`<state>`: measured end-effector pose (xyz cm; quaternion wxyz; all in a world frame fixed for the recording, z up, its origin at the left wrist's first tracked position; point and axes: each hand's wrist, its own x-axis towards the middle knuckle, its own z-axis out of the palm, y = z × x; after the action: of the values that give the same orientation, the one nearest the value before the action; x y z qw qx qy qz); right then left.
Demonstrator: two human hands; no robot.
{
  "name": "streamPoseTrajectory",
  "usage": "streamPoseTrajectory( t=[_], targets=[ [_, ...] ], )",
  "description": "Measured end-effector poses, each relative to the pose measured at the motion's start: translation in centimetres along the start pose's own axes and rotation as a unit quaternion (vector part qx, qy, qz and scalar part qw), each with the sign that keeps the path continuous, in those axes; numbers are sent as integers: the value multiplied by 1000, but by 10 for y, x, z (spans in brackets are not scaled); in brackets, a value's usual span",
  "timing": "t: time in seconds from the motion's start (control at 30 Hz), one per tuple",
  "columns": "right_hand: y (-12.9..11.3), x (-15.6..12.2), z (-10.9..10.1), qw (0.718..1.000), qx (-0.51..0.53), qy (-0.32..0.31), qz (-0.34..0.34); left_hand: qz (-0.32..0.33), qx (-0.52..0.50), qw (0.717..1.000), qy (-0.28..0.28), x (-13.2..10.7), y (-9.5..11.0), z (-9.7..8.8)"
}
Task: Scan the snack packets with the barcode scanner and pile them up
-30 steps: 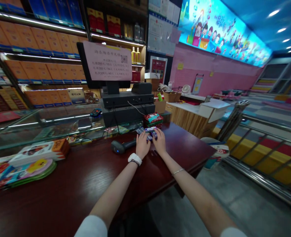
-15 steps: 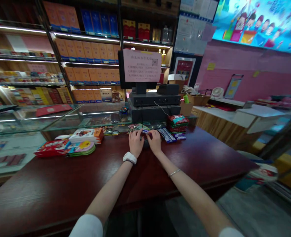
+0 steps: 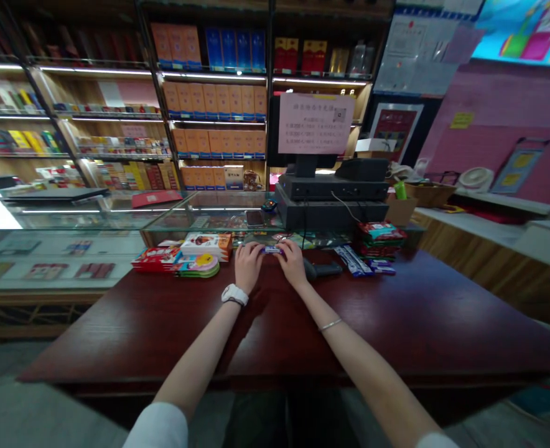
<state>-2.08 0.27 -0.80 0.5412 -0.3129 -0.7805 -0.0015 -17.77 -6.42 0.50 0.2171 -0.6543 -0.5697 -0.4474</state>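
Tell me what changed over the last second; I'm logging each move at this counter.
The left hand and right hand carried a small blue packet leftward over the table, from beside the red stack to past the barcode scanner, which now lies right of them. Both keep hold of it. Scanner, red stack and the other blue packets stayed put.

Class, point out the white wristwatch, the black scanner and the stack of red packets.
white wristwatch (image 3: pixel 234 294): head view, on the strap
black scanner (image 3: pixel 324 269): head view, on the handle
stack of red packets (image 3: pixel 380 241): head view, on the front
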Motion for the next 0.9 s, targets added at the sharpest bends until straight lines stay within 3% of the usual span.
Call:
streamPoseTrajectory(
  t=[0.17,0.4,0.73,0.9],
  targets=[
    [-2,-8,7,1000,-19,-3,-10,26,-21,999,-5,-10,-8,-3],
    [5,-14,-3,998,-55,-32,-31,61,-9,998,-19,-13,-9,-5],
    [6,-13,-4,998,-27,-47,-29,53,-44,998,-9,-14,-15,-8],
    [8,-11,-4,998,-30,-61,-13,46,-32,998,-35,-12,-15,-10]
  ],
)
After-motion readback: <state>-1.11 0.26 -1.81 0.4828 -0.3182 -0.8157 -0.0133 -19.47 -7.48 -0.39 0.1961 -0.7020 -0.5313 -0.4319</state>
